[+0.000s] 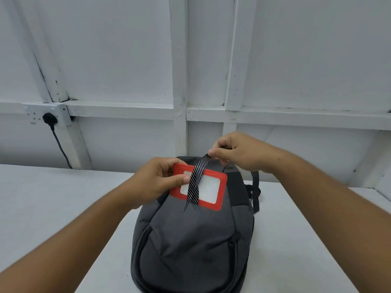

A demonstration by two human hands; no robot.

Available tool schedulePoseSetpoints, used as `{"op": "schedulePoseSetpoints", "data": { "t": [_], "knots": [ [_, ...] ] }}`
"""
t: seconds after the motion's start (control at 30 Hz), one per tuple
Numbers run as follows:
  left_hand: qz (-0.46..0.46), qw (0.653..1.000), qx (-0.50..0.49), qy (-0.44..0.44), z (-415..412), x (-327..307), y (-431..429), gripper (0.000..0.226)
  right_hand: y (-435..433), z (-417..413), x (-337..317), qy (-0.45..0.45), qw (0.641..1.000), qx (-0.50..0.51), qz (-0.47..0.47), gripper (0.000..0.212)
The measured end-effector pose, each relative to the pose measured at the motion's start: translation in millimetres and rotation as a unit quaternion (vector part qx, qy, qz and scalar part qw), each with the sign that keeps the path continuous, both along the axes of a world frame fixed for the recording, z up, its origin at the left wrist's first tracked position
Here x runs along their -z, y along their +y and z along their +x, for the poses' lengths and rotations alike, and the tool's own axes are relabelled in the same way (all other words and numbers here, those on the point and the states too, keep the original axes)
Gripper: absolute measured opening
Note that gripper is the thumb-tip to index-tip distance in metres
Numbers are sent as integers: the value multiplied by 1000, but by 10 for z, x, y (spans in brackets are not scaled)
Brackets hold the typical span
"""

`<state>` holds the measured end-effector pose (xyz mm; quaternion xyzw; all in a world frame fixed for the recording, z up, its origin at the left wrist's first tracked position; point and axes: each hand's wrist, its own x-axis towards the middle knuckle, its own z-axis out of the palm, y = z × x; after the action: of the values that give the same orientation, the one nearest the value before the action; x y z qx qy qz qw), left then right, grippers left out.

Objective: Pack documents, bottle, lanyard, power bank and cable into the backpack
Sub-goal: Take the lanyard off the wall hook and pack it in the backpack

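While the red rectangular plastic badge holder [213, 188] was pinched at its left end by the left hand [157, 179], its black-and-white striped fabric lanyard strap [195, 180] was held up between thumb and fingers of the right hand [243, 153]. Both were kept just above the top of the dark grey fabric backpack [190, 240], which lay mid-way across the white table [53, 197], top toward the far edge. The lanyard was judged not yet packed. No documents, bottle, power bank or cable were seen outside; whether they were already inside could not be told.

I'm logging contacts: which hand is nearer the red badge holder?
Left. The left hand grips the red badge holder by its left edge; the right hand is above it, pinching the striped strap.
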<state>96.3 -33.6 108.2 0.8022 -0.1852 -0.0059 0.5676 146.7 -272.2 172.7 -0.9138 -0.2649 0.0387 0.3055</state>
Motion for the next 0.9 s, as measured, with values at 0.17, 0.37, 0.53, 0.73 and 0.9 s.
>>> {"op": "schedulePoseSetpoints", "data": {
  "t": [0.17,0.37,0.53,0.73,0.9],
  "knots": [
    [-227,973,-19,44,-80,-167,-20,29,64,62,583,115,978,-40,168,63],
    [-228,955,-179,-57,42,-354,-92,12,411,-412,959,119,971,-31,203,38],
    [108,938,-226,-239,125,-208,-44,4,353,-555,704,49,998,-31,18,30],
    [258,954,-35,-145,22,-65,-10,19,179,-529,148,-122,984,-52,-123,17],
    [82,994,78,1,-142,-168,130,10,44,-358,75,-20,994,-91,55,11]
  ]
}}
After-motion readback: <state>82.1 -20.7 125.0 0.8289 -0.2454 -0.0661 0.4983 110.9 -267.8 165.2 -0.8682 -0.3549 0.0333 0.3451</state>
